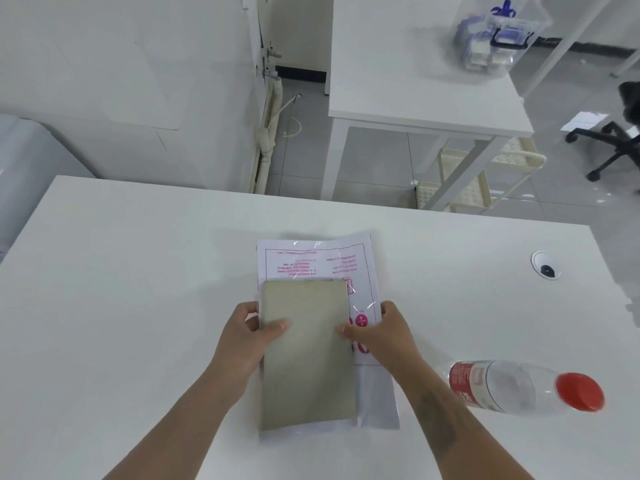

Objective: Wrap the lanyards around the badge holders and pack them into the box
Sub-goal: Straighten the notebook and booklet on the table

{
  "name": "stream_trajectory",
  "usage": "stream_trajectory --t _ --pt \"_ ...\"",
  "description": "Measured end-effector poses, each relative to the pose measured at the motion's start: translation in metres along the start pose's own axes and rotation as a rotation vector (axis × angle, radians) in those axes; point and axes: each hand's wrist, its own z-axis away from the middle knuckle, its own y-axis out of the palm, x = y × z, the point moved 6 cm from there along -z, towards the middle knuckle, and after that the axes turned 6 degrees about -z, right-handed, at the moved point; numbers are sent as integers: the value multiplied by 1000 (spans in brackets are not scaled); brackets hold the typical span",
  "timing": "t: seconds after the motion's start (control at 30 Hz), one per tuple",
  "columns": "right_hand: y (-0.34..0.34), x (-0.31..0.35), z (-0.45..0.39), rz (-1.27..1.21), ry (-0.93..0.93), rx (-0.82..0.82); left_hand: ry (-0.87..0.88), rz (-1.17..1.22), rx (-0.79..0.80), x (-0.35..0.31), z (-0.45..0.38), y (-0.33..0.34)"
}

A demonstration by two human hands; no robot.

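Box [307, 355], flat grey-green cardboard, lies lengthwise near the front middle of the near white table [138, 271], on top of a clear plastic bag [318, 261] printed with pink text. Both hands hold it.

Near white table: fills the lower part of the view. A round cable grommet [546, 265] sits in its surface toward the right rear.

Far white table [398, 91]: stands beyond a strip of grey floor, to the right. A clear plastic storage bin [498, 39] with a dark handle rests on it; blue and white items show inside, too blurred to identify. Whether these are the lanyards and badge holders cannot be told.

Cream perforated cart [485, 181]: stands under the far table. Black office chair [616, 140]: at the right edge, partly cut off.

Plastic bag: extends past the box toward the rear and along its right side.

Water bottle [523, 388]: clear, red label and red cap, at the right front of the near table, well apart from the box.

Left hand [242, 337]: grips the box's left edge, thumb laid across the top face, fingers curled round the edge.

Right hand [384, 336]: grips the right edge the same way, thumb on top, fingers wrapped under against the bag.
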Motion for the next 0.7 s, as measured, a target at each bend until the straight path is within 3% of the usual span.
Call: stream_trajectory --t 0.3,0.7 --pt "-33 23 86 -322 -269 -28 301 -89 136 -44 67 -20" --pt "-28 -11 129 -266 -380 23 376 -421 150 -14 100 -37"
